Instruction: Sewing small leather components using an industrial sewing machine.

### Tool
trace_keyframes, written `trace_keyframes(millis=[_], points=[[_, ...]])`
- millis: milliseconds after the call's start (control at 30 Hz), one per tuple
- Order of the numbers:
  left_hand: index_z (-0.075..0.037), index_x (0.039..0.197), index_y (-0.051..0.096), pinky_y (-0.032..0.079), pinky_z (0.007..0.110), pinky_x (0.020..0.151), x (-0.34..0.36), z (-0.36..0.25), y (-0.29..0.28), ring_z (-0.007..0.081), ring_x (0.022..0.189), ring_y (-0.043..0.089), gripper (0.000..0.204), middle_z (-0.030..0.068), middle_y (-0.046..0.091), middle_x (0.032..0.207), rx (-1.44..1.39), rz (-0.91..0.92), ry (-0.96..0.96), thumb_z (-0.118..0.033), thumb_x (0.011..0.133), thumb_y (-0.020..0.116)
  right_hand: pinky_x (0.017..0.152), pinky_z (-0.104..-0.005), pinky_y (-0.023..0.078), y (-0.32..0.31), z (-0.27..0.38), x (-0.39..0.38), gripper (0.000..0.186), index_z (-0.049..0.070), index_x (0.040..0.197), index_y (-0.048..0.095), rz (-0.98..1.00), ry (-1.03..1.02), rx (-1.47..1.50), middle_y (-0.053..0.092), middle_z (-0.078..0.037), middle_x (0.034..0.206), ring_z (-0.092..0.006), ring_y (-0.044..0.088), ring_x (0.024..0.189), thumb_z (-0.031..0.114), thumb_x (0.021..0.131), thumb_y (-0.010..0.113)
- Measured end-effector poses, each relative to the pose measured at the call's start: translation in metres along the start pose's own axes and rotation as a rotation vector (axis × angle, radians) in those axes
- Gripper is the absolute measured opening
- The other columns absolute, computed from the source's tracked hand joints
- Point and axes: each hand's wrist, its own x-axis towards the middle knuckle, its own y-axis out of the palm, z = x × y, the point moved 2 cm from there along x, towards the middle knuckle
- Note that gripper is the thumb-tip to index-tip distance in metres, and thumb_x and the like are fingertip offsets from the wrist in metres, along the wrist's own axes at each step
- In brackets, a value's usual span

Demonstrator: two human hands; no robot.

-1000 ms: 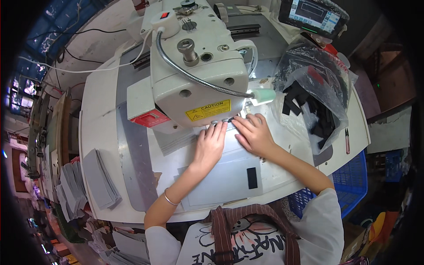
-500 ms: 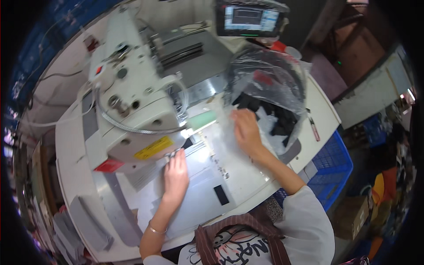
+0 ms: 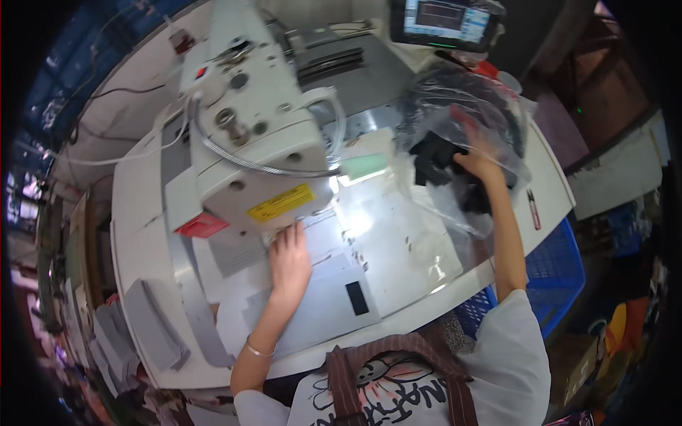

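My left hand (image 3: 290,264) lies on the light grey sheets (image 3: 312,302) under the sewing machine head (image 3: 263,177), its fingers stretched toward the machine's lower front edge. What lies under those fingertips is hidden. My right hand (image 3: 482,160) reaches into a clear plastic bag (image 3: 501,117) at the right of the table. Its thumb stands apart from the fingers, beside black fabric pieces (image 3: 433,157), and the plastic partly covers the fingers. A small black rectangle (image 3: 356,298) rests on the grey sheets near the table's front edge.
A green lamp (image 3: 364,167) lights the work plate. Pink-handled snips (image 3: 533,209) lie at the table's right edge, above a blue plastic crate (image 3: 558,280). Stacked grey pieces (image 3: 153,326) lie at the left. A screen (image 3: 447,21) stands at the back.
My right hand has moved from the near side of the bag to the right, in among the black pieces. My left hand has stayed by the machine head. The whole view has shifted slightly.
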Motion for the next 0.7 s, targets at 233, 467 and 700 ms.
trace_keyframes(millis=[233, 467, 700], points=[[0.009, 0.126, 0.043, 0.042, 0.035, 0.085, -0.006, -0.01, -0.005, 0.0258, 0.101, 0.048, 0.054, 0.0156, 0.048, 0.123, -0.099, -0.102, 0.112, 0.002, 0.073, 0.049, 0.093, -0.0356, 0.042, 0.032, -0.03, 0.03, 0.057, 0.007, 0.118, 0.057, -0.261, -0.112, 0.55, 0.058, -0.015, 0.117, -0.03, 0.056, 0.108, 0.009, 0.062, 0.07], [0.008, 0.125, 0.044, 0.042, 0.035, 0.085, 0.004, -0.016, -0.012, 0.0258, 0.101, 0.048, 0.053, 0.0154, 0.049, 0.12, -0.164, -0.061, 0.166, 0.001, 0.072, 0.052, 0.087, -0.0435, 0.045, -0.034, 0.038, -0.008, 0.055, 0.008, 0.117, 0.053, -0.111, -0.055, 0.438, 0.051, -0.02, 0.117, -0.0387, 0.054, 0.104, 0.021, 0.066, 0.071], [-0.01, 0.125, 0.05, 0.035, 0.044, 0.099, 0.029, -0.063, -0.021, 0.0389, 0.122, 0.037, 0.05, 0.0191, 0.041, 0.129, -0.506, -0.097, 0.291, -0.017, 0.077, 0.064, 0.094, -0.0396, 0.04, -0.054, 0.049, -0.023, 0.049, 0.011, 0.118, 0.052, -0.06, -0.221, 0.718, 0.053, -0.018, 0.117, -0.0366, 0.049, 0.112, 0.02, 0.073, 0.069]])
